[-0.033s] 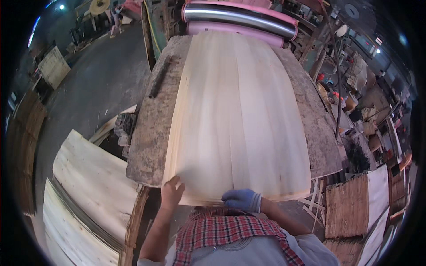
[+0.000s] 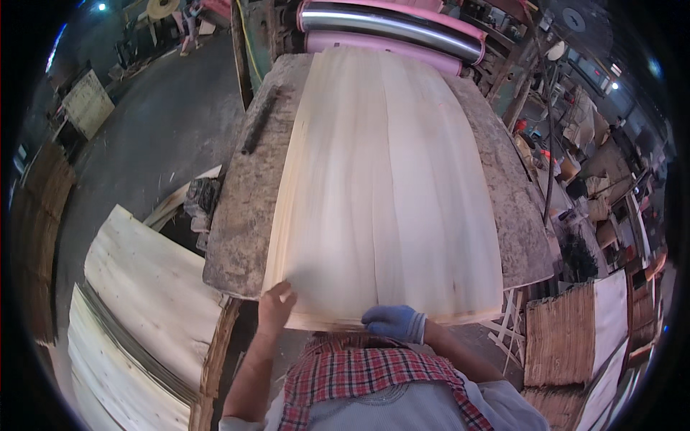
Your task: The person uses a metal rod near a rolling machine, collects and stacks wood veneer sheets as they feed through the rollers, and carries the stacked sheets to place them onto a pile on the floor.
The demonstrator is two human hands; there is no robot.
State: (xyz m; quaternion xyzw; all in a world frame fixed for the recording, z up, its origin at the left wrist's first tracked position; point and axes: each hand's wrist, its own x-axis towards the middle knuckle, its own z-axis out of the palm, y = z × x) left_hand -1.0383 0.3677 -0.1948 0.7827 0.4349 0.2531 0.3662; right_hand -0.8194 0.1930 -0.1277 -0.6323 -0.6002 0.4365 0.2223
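A stack of pale wood veneer sheets lies lengthwise in front of me, its layered edges showing along the left and near sides. My bare left hand is at the near left corner, fingers curled over the edge of the veneer. In a blue knitted glove, my right hand grips the near edge around its middle, the fingertips resting on top. Both thumbs are hard to see. How many sheets each hand holds cannot be made out.
A worn, stained table carries the stack, with a dark bar on its left. Beyond its far end runs a shiny metal roller between pink ones. More veneer piles stand at left and right. A person is far off.
The view has tilted very slightly. Both hands keep their places on the veneer edge, and the stack looks unmoved on the table.
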